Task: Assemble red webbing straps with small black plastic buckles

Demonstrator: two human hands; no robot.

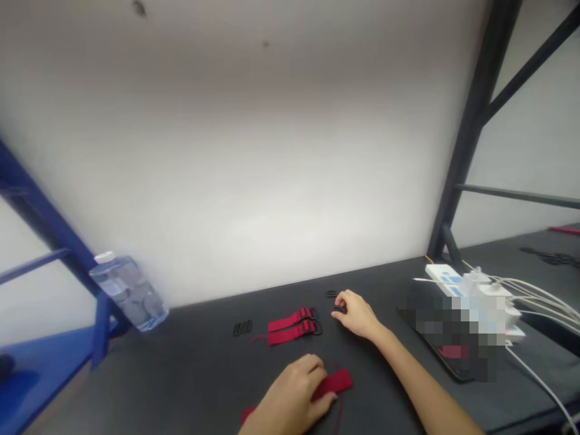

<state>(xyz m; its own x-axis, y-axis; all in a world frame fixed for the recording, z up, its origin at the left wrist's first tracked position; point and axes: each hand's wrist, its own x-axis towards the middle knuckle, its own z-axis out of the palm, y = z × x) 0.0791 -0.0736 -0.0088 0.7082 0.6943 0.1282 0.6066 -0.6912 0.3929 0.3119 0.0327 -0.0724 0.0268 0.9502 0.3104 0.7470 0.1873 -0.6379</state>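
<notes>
My left hand [296, 393] is closed over a red webbing strap [339, 382] near the front of the dark table, thumb on one side and fingers on the other. Loose red threads hang from that strap. Further back and to the right, my right hand [357, 315] pinches a small black ring [339, 309], partly hidden by the fingers. Just behind it lie small black rings [331, 294]. Between the hands and to the left, two red straps [285, 329] lie side by side, each fitted with black hardware and a D-ring at its right end.
Several black slide buckles [242, 328] lie left of the two straps. A clear plastic bottle [131, 290] leans by the blue frame [81, 260]. At right are a power strip [453, 281] with white cables and a dark flat device [453, 365], partly blurred out. A pale wall rises behind.
</notes>
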